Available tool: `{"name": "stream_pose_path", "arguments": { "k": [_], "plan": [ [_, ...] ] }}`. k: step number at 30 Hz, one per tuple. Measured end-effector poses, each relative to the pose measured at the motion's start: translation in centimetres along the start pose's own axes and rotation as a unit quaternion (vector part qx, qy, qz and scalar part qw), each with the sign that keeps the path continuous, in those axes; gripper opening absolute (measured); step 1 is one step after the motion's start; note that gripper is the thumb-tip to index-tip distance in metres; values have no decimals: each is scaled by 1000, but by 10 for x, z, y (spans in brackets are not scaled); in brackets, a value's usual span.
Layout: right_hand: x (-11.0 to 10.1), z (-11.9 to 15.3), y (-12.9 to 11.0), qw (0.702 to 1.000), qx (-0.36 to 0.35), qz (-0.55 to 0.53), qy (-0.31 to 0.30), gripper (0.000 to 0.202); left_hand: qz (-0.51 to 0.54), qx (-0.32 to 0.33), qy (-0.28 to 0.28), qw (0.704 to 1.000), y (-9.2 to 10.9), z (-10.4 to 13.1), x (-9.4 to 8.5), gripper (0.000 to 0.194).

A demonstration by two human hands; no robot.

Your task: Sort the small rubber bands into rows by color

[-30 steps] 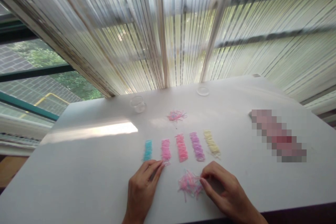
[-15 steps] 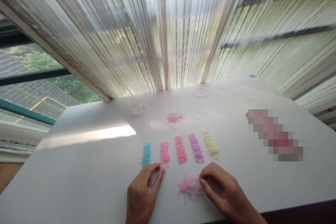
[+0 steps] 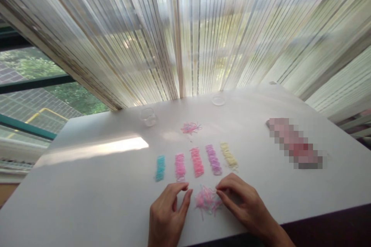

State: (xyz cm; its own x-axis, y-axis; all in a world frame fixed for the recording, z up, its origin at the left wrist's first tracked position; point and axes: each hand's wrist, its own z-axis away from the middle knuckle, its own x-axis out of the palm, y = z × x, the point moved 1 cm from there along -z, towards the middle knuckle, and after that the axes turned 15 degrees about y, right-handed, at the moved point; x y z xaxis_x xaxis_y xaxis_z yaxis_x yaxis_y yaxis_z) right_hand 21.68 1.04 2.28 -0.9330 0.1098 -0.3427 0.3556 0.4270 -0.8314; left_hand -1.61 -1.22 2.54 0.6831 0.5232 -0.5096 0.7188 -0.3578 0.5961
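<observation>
A loose pile of thin pink, white and pale blue strands (image 3: 207,200) lies between my hands on the white table (image 3: 95,197). My left hand (image 3: 171,210) is just left of it, thumb and forefinger a little apart with nothing visible between them. At the pile's right edge, my right hand (image 3: 242,197) pinches a thin strand, its colour hard to make out. Beyond the hands, small strands are laid in separate columns: blue (image 3: 160,168), pink (image 3: 180,166), coral (image 3: 197,162), purple (image 3: 213,159) and yellow (image 3: 228,155).
A smaller mixed pile of strands (image 3: 191,127) lies behind the columns. Farther back are a clear round container (image 3: 148,117) and a clear round lid (image 3: 218,101). A blurred-out pinkish object (image 3: 292,142) rests at the right. A striped curtain (image 3: 199,34) hangs along the far edge.
My left hand has moved right, away from the lower end of the pink column towards the loose pile, and its fingertips have parted. My right hand stays at the pile's edge. The view has shifted slightly.
</observation>
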Motion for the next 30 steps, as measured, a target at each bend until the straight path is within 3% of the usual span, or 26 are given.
{"name": "stream_pose_path", "arguments": {
  "k": [4, 8, 30],
  "plan": [
    [-1, -1, 1, 999, -7, -30, 19, 8, 68, 17, -56, 996, 23, 1, 19, 15],
    [-2, 0, 1, 999, -8, -44, 28, 8, 114, 28, -62, 991, 33, 0, 31, 12],
    [-2, -1, 0, 999, -20, -28, 36, 9, 126, -1, -78, 989, 24, 0, 25, 7]
  ]
}}
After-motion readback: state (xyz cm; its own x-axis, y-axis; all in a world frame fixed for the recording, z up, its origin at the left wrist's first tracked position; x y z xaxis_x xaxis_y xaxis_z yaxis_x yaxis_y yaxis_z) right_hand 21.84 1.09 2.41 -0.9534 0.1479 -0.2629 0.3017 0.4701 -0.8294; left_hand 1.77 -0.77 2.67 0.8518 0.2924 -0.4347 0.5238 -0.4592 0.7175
